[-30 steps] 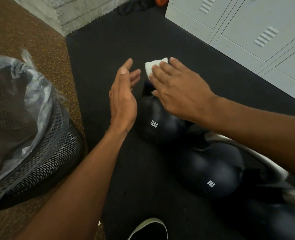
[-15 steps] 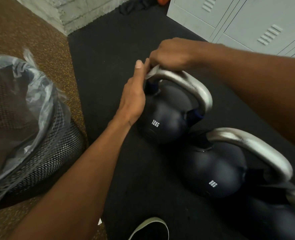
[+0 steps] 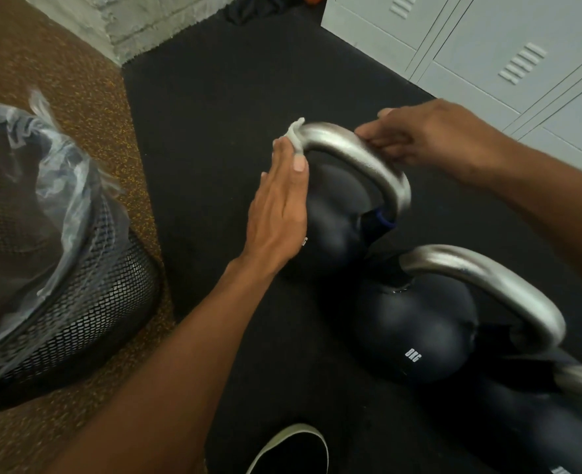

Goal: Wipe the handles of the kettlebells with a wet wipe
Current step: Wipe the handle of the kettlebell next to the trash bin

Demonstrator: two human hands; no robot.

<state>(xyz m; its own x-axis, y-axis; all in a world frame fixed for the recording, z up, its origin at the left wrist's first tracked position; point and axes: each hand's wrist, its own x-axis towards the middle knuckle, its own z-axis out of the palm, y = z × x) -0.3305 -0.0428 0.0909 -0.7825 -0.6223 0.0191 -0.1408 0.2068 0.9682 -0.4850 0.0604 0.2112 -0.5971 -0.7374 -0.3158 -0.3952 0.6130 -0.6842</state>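
Three dark kettlebells with silver handles stand in a row on the black mat. On the far one (image 3: 337, 213), the white wet wipe (image 3: 294, 131) is wrapped over the left end of the handle (image 3: 351, 148). My left hand (image 3: 279, 206) holds it there between thumb and fingers. My right hand (image 3: 429, 138) grips the top right of that same handle, fingers curled over it. The kettlebell marked 8KG (image 3: 416, 330) sits nearer, its handle (image 3: 487, 282) untouched. Only part of the third kettlebell (image 3: 539, 422) shows at the lower right.
A black mesh bin (image 3: 77, 302) lined with a clear plastic bag stands at the left on the brown speckled floor. Grey lockers (image 3: 487, 46) line the upper right. My shoe (image 3: 293, 449) is at the bottom edge. A pale wall corner (image 3: 128, 22) is at the top left.
The wipe went from my right hand onto the handle's left end under my left hand. My right hand slid right along the handle and now grips its top.
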